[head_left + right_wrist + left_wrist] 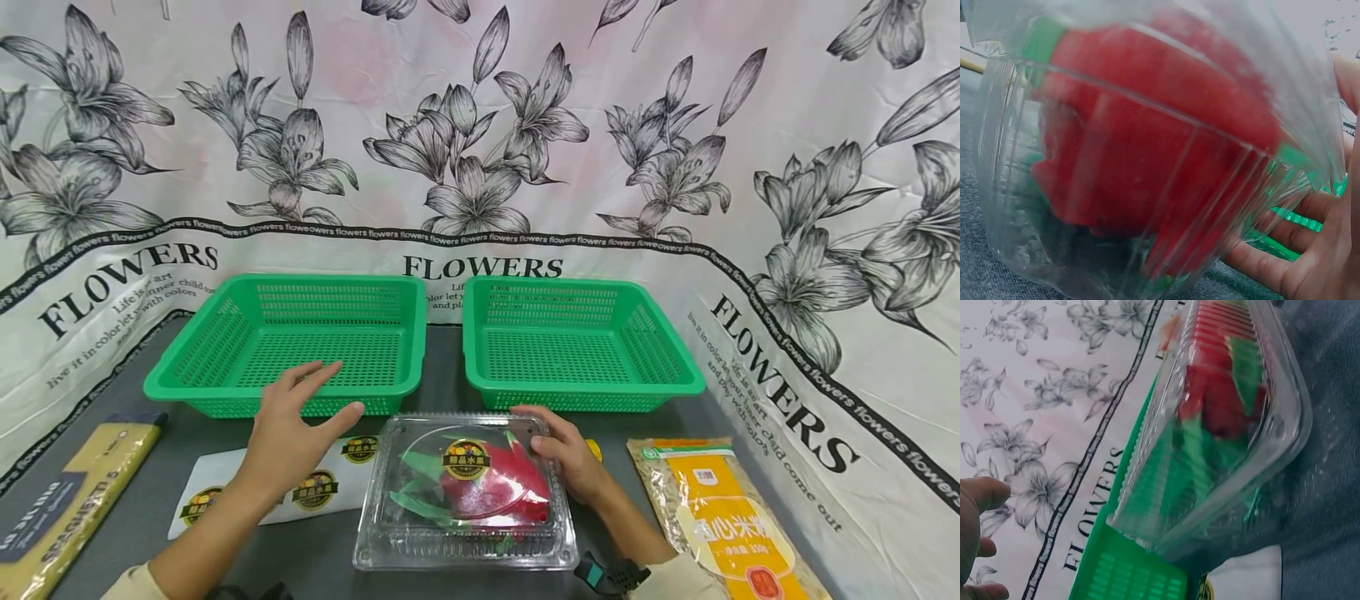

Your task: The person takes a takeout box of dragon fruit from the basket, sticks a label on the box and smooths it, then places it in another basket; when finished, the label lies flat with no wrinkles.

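Observation:
A clear plastic clamshell box (375, 546) stands on the dark table in the middle of the head view, its lid down. Inside lies a red dragon fruit (517, 483) with green tips. On the lid is a round black-and-gold sticker (466, 460). My right hand (573, 458) holds the box at its far right corner, thumb on the lid's edge; the right wrist view shows fingers low against its side. With fingers spread, my left hand (288, 437) hovers left of the box, holding nothing. Under it lies a white sheet (345, 483) with several matching stickers.
Two green baskets, a left one (285, 392) and a right one (585, 387), stand behind the box. A spaghetti pack (82, 500) lies at the left. An orange-and-clear food bag (727, 517) lies at the right. Behind hangs a flower-print cloth (480, 108).

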Demonstrator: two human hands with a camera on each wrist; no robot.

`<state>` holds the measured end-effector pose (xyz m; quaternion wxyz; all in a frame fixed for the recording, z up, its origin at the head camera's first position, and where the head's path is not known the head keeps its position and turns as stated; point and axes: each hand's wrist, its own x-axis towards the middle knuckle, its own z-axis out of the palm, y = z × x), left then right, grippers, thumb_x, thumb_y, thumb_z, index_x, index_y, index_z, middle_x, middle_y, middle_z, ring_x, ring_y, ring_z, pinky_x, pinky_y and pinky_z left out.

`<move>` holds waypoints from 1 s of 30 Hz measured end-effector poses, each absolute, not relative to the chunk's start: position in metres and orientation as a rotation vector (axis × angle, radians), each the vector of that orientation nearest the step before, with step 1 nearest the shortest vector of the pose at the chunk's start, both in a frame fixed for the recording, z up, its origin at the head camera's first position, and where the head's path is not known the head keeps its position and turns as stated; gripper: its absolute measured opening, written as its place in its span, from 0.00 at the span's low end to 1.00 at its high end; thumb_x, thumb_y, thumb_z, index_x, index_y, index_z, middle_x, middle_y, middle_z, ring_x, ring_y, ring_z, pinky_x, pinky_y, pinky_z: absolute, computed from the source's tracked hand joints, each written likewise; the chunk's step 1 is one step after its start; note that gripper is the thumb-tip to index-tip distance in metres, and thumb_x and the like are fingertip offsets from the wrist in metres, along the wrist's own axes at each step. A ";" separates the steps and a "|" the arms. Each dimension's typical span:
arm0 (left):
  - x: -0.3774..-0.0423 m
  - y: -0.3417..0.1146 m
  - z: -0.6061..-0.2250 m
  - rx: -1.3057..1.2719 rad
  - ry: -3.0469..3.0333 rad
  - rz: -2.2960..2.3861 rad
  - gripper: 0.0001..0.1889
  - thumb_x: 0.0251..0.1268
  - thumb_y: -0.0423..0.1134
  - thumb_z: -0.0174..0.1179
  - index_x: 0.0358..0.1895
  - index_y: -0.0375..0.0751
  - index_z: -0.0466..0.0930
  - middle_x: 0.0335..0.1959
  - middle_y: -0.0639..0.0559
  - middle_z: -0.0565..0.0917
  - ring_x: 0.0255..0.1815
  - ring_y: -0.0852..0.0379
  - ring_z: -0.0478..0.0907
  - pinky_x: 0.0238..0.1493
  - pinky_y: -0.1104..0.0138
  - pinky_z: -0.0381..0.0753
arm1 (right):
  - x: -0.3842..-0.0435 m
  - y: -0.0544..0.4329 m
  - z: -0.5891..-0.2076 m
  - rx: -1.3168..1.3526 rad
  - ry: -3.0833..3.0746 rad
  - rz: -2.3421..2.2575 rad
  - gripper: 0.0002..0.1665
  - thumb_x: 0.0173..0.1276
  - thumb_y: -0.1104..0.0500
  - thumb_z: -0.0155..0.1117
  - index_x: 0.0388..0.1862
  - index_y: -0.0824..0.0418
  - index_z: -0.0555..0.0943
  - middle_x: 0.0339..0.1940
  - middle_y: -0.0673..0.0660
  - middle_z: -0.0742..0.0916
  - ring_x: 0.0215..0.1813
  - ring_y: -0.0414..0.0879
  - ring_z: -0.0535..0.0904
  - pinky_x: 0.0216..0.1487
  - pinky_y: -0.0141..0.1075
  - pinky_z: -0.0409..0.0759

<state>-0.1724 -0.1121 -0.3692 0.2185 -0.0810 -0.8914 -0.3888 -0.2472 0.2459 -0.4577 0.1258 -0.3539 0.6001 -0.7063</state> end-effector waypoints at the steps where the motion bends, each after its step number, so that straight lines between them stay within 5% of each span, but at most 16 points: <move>1: -0.173 -0.114 -0.369 -0.225 -2.463 -1.067 0.31 0.61 0.45 0.68 0.66 0.37 0.72 0.66 0.36 0.65 0.64 0.29 0.54 0.50 0.33 0.55 | -0.247 0.246 -0.458 -1.027 1.751 -2.056 0.26 0.72 0.66 0.45 0.66 0.77 0.61 0.53 0.61 0.79 0.49 0.49 0.79 0.43 0.44 0.82; 8: -0.174 -0.129 -0.369 -0.182 -2.446 -1.017 0.33 0.60 0.46 0.68 0.67 0.37 0.71 0.67 0.35 0.63 0.64 0.28 0.53 0.47 0.33 0.58 | -0.246 0.246 -0.456 -1.025 1.755 -2.053 0.26 0.72 0.66 0.45 0.66 0.77 0.61 0.53 0.61 0.79 0.49 0.49 0.79 0.43 0.45 0.82; 30: -0.182 -0.183 -0.370 0.001 -2.449 -1.026 0.42 0.62 0.52 0.64 0.75 0.40 0.56 0.71 0.28 0.50 0.67 0.22 0.40 0.48 0.25 0.41 | -0.245 0.245 -0.457 -1.023 1.702 -2.076 0.26 0.72 0.67 0.44 0.67 0.77 0.60 0.54 0.61 0.78 0.51 0.49 0.79 0.44 0.44 0.81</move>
